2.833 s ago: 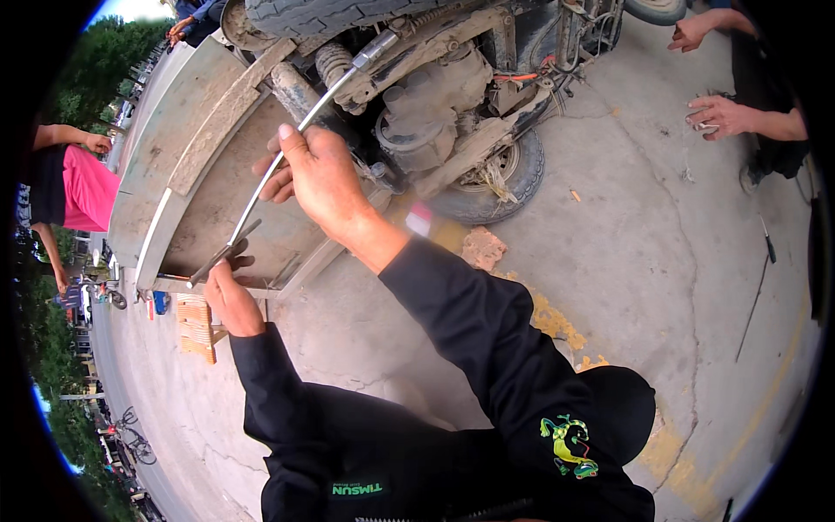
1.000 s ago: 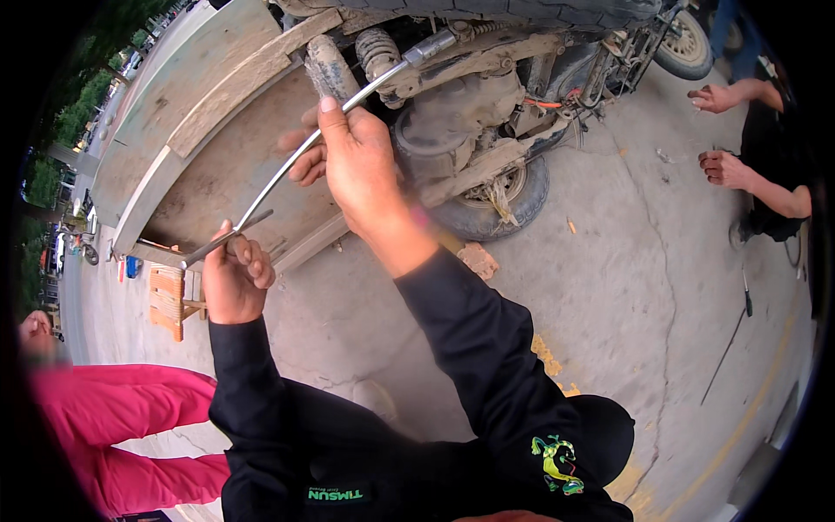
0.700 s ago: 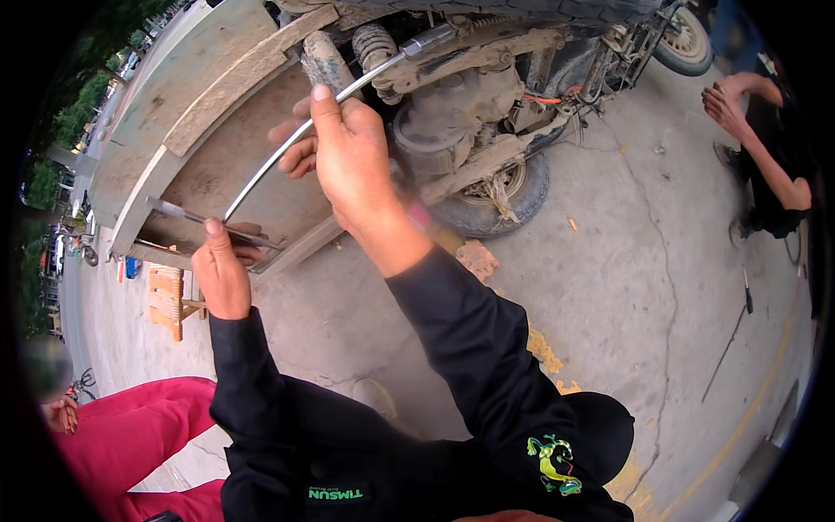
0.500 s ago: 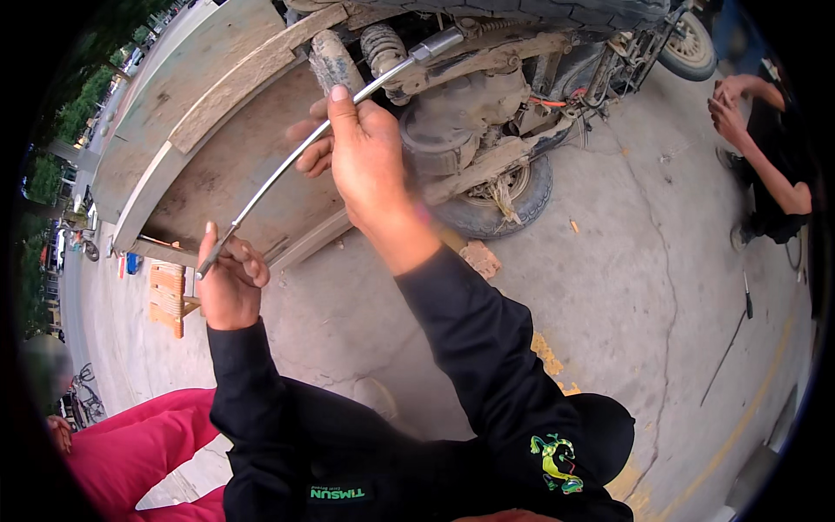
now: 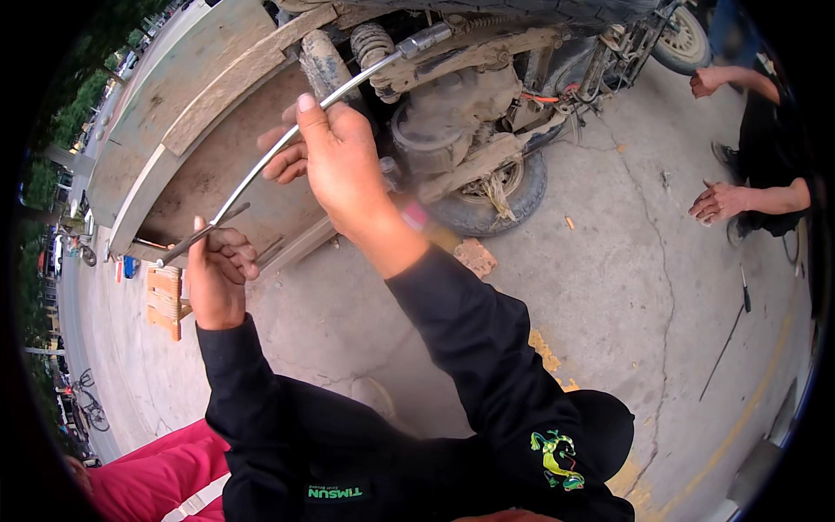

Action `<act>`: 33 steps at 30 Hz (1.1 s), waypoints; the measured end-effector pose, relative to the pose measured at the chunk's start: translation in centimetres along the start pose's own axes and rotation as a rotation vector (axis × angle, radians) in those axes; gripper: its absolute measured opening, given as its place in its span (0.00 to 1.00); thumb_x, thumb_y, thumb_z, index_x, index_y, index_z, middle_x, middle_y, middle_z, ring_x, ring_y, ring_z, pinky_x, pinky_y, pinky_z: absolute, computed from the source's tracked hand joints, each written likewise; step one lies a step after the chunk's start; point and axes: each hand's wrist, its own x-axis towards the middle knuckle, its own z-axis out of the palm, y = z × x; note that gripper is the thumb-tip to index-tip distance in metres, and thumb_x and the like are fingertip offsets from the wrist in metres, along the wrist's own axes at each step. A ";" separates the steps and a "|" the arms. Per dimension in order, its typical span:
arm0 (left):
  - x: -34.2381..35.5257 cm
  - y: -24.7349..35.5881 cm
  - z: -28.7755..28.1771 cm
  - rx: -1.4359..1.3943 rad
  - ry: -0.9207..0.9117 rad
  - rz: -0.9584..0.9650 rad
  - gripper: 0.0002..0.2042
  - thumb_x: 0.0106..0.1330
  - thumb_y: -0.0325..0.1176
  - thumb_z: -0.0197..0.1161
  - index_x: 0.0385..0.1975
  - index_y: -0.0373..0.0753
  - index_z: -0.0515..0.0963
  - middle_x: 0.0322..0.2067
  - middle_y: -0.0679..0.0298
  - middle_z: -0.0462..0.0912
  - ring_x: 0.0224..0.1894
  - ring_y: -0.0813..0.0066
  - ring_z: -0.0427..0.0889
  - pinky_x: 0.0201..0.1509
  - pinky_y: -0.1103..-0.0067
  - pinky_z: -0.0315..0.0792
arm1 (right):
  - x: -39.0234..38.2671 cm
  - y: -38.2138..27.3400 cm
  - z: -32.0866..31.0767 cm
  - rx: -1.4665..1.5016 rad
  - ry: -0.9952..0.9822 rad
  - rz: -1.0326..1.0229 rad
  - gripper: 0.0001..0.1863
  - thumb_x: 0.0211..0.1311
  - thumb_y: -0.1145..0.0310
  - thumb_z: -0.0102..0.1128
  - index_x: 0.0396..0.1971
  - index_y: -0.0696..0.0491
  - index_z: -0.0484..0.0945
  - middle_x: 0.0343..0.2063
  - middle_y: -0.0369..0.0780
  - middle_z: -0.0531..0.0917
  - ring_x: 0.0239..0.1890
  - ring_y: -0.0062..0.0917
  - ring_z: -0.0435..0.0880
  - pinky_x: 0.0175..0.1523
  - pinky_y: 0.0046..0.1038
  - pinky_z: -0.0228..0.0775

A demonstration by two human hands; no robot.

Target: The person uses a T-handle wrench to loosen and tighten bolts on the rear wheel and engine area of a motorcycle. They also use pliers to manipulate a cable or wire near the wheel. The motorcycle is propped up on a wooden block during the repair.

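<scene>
A long chrome T-handle socket wrench [image 5: 261, 165] slants across the view. My right hand [image 5: 335, 161] is closed around the upper part of its shaft, thumb laid along the metal. My left hand [image 5: 222, 270] is at the low end, its thumb raised against the crossbar and its fingers loosely curled beside it. The socket end [image 5: 426, 40] points up and right, in front of a muddy coil-spring shock absorber [image 5: 374, 50]. Whether it sits on a fastener I cannot tell. Behind is a mud-caked engine casing [image 5: 457, 117].
A wheel [image 5: 526, 196] lies below the engine. A long panel [image 5: 235, 157] spans the left, with a wooden stool [image 5: 163, 300] past it. A reddish brick piece [image 5: 476, 258] and a screwdriver [image 5: 745, 291] lie on concrete. Another person's hand [image 5: 720, 202] shows right; red trousers [image 5: 156, 474] show lower left.
The wrench's crossbar has turned beside my left hand. Both my hands and the wrench sit slightly further left in view. The other person's hands have come apart.
</scene>
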 end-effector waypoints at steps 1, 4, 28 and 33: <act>-0.2 -0.6 -0.1 0.362 0.243 0.212 0.19 0.74 0.44 0.43 0.33 0.38 0.77 0.23 0.61 0.79 0.27 0.74 0.79 0.26 0.83 0.68 | 0.1 0.1 0.1 0.005 0.009 0.000 0.21 0.75 0.56 0.39 0.41 0.63 0.67 0.29 0.47 0.82 0.23 0.23 0.83 0.25 0.20 0.74; -0.6 -1.1 0.4 0.745 0.428 0.407 0.19 0.74 0.44 0.44 0.39 0.36 0.79 0.27 0.59 0.82 0.32 0.73 0.82 0.31 0.82 0.71 | 0.2 0.3 0.8 0.033 0.053 -0.020 0.20 0.76 0.57 0.39 0.35 0.61 0.68 0.24 0.44 0.81 0.18 0.22 0.82 0.21 0.18 0.71; -0.9 0.0 1.1 0.456 0.240 0.154 0.25 0.76 0.48 0.40 0.32 0.34 0.79 0.24 0.57 0.82 0.21 0.72 0.79 0.26 0.82 0.69 | 0.0 -0.1 0.3 -0.005 0.126 -0.030 0.22 0.74 0.57 0.42 0.29 0.61 0.71 0.19 0.42 0.81 0.13 0.20 0.78 0.16 0.20 0.67; -1.2 0.2 1.5 0.871 0.395 0.511 0.24 0.75 0.49 0.43 0.51 0.33 0.75 0.39 0.57 0.83 0.40 0.72 0.82 0.39 0.81 0.72 | 0.4 -0.2 0.5 0.026 0.186 -0.064 0.22 0.74 0.57 0.42 0.28 0.61 0.71 0.18 0.42 0.81 0.12 0.20 0.77 0.16 0.21 0.67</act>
